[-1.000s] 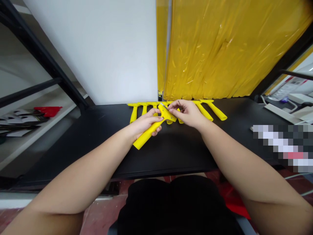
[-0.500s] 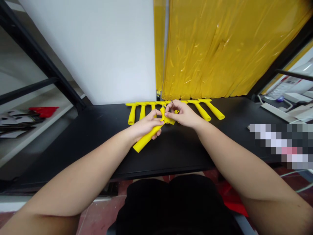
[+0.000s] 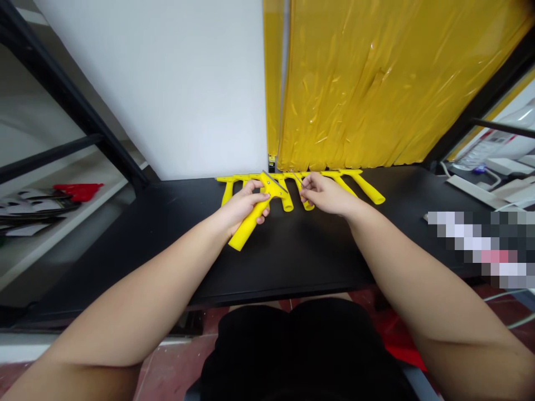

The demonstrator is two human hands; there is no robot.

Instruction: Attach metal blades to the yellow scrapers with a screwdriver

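My left hand (image 3: 247,203) is closed around a yellow squeegee handle (image 3: 246,225), T-shaped with a hollow grip. Its grip slants down toward me, and the wide head points up and to the right, showing two small screws and a dark slot or strip along the edge. My right hand (image 3: 320,192) is pinching a thin metal rod (image 3: 297,179), apart from the handle and just to its right. Behind both hands, several like squeegee handles (image 3: 370,189) lie in a row on the black table (image 3: 326,250), partly hidden by my fingers.
A white panel (image 3: 188,89) and a yellow plastic-wrapped stack (image 3: 355,83) stand at the table's back edge. Black frame posts (image 3: 112,150) rise at the sides. A shelf with dark packets (image 3: 33,209) is on the left; white boxes (image 3: 501,184) and a clear bottle are at the right.
My right hand has drawn back to the right, away from the squeegee handle. My left hand has shifted slightly left and turned the handle so its head faces up toward me.
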